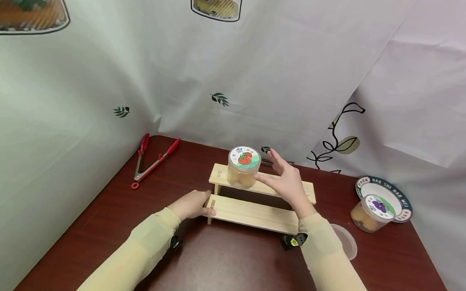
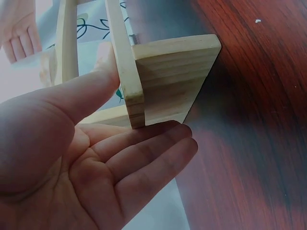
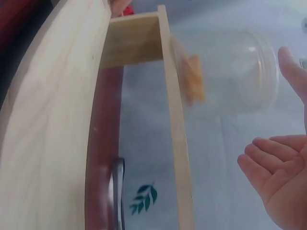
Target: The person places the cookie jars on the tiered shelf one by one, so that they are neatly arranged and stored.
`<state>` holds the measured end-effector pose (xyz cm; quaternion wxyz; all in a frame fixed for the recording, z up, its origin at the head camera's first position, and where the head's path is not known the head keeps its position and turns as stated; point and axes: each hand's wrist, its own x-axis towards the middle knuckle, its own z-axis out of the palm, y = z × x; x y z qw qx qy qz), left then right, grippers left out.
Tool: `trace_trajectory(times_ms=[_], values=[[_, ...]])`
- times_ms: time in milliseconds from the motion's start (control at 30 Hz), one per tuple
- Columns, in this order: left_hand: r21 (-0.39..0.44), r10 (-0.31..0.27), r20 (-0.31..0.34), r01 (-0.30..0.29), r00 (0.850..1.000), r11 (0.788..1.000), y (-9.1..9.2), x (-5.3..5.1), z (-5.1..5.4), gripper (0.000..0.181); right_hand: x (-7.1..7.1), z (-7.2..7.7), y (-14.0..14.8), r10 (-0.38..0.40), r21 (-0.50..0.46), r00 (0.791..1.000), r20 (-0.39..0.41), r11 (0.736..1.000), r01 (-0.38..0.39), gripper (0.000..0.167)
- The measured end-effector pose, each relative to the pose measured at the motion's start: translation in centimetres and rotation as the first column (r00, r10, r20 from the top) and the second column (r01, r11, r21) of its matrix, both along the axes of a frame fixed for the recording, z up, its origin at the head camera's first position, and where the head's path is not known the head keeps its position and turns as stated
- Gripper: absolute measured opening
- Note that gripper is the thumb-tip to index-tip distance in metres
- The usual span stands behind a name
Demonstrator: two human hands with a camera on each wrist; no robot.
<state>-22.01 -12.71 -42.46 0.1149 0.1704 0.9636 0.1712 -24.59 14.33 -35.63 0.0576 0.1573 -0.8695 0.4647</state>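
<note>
A two-step wooden rack (image 1: 261, 215) stands on the table. My left hand (image 1: 192, 203) holds its left end; in the left wrist view that hand (image 2: 96, 163) has its thumb against a board and its fingers along the end panel. On the upper step's left part stands a clear plastic jar (image 1: 242, 177) with pale orange pieces and a red-fruit label on its lid. My right hand (image 1: 288, 183) is beside the jar, fingers spread and nearly straight. In the right wrist view a gap separates this hand (image 3: 283, 167) from the jar (image 3: 230, 72).
Red-handled tongs (image 1: 152, 167) lie spread at the back left. At the right, a second jar (image 1: 372, 213) with a grape label stands by a patterned plate (image 1: 405, 203). A clear lid (image 1: 346, 241) lies beside my right forearm. Silver utensils (image 3: 117, 191) lie behind the rack.
</note>
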Motion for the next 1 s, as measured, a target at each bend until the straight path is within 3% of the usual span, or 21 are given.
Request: trace_trajectory(times_ms=[300,667,1000], values=[[0.007,0.001,-0.013,-0.001,1.000,1.000,-0.1,0.0,0.1,0.055,1.1,0.0,3.1,-0.031,0.014,0.999,0.036,0.999,0.030,0.094],[-0.007,-0.003,-0.014,0.003,1.000,1.000,0.0,0.0,0.2,0.059,3.2,-0.2,8.2,-0.084,0.086,0.996,-0.039,0.992,0.087,0.088],[-0.010,0.007,-0.008,-0.007,1.000,1.000,0.2,0.0,0.4,0.051,4.2,-0.9,11.9,-0.152,0.141,0.988,-0.013,0.978,0.152,0.089]])
